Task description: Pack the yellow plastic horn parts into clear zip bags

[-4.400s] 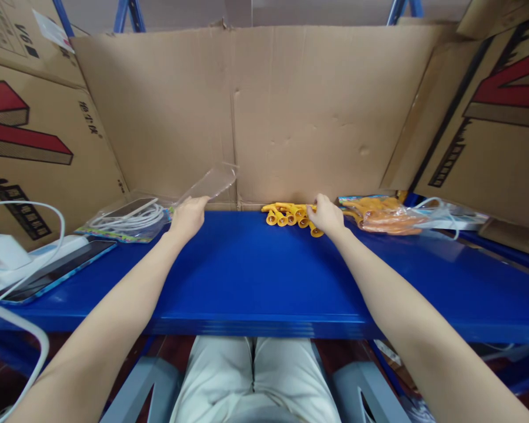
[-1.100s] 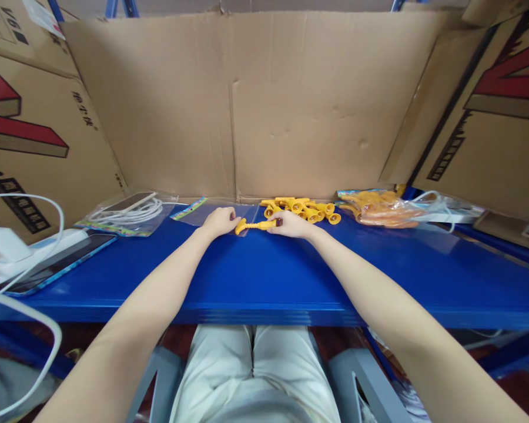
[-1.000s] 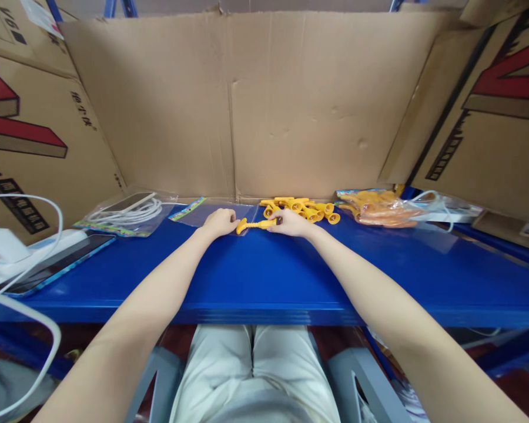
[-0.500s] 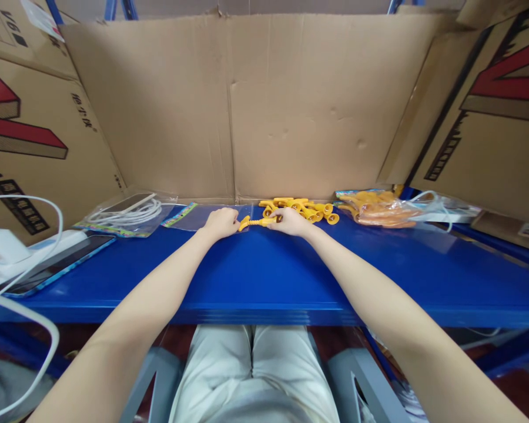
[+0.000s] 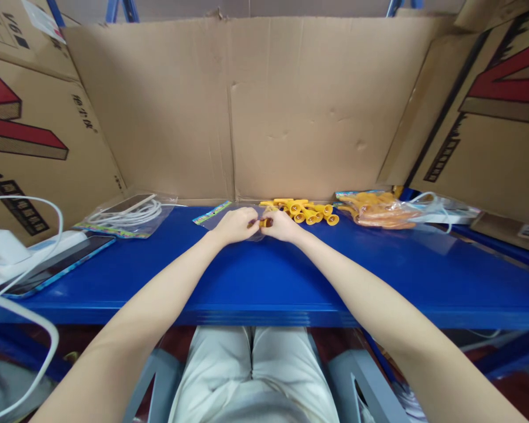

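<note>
The left hand (image 5: 234, 225) and the right hand (image 5: 280, 224) are meeting, fingers pinched narrow around one small yellow toy piece (image 5: 264, 222). The left hand is also pressing on a clear plastic bag (image 5: 211, 214). More yellow pieces (image 5: 311, 212) are lying just right of the grip.

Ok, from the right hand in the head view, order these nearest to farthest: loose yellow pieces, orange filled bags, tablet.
From the right hand:
1. loose yellow pieces, just behind it to the right.
2. orange filled bags, farther right by the cardboard.
3. tablet, far left.
</note>
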`<act>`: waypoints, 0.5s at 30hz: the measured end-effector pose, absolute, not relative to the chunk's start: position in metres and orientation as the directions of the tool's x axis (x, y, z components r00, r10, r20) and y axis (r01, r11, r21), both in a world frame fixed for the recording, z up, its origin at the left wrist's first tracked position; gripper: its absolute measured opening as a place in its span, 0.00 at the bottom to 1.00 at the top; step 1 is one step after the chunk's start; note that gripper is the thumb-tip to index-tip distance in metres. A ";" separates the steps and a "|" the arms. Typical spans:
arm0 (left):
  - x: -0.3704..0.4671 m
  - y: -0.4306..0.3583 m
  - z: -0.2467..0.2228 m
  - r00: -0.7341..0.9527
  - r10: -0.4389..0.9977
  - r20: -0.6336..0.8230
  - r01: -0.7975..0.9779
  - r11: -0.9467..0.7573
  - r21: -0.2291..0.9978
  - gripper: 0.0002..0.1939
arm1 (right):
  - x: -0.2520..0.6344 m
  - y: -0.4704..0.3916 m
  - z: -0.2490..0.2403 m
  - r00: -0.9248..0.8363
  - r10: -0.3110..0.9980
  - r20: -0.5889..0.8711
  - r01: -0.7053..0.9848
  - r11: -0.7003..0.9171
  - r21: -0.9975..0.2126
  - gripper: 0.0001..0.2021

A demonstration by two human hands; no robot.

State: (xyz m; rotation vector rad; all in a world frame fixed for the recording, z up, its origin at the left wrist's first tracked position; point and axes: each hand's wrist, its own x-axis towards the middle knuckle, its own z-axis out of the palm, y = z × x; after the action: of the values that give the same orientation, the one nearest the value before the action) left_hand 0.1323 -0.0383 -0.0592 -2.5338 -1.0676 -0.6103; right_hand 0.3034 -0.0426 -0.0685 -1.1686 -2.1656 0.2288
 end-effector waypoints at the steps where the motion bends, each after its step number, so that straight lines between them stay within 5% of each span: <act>1: 0.126 -0.034 -0.059 0.596 0.622 0.507 0.759 -0.643 -0.104 0.11 | 0.303 -0.042 -0.070 -0.391 0.811 0.436 0.690 0.572 -0.444 0.05; 5: 0.088 -0.015 -0.057 0.206 0.841 0.500 0.969 -0.245 0.014 0.15 | 0.304 -0.040 -0.074 -0.426 0.838 0.341 0.722 0.542 -0.430 0.04; 8: 0.057 -0.003 -0.061 -0.143 0.935 0.326 0.985 0.104 0.135 0.18 | 0.304 -0.039 -0.075 -0.461 0.805 0.374 0.755 0.577 -0.312 0.03; 12: 0.036 0.007 -0.065 -0.231 0.953 0.195 0.945 0.172 0.276 0.19 | 0.301 -0.042 -0.071 -0.440 0.749 0.495 0.797 0.580 -0.167 0.06; 15: 0.038 0.008 -0.063 -0.248 0.945 0.213 0.881 0.128 0.456 0.18 | 0.299 -0.048 -0.066 -0.439 0.749 0.496 0.774 0.596 -0.213 0.06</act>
State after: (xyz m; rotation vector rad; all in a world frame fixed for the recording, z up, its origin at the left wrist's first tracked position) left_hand 0.0380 0.0077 -0.0635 -1.9987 -2.4515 -0.8283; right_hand 0.2992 -0.0480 -0.0664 -1.2041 -2.2735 -0.0605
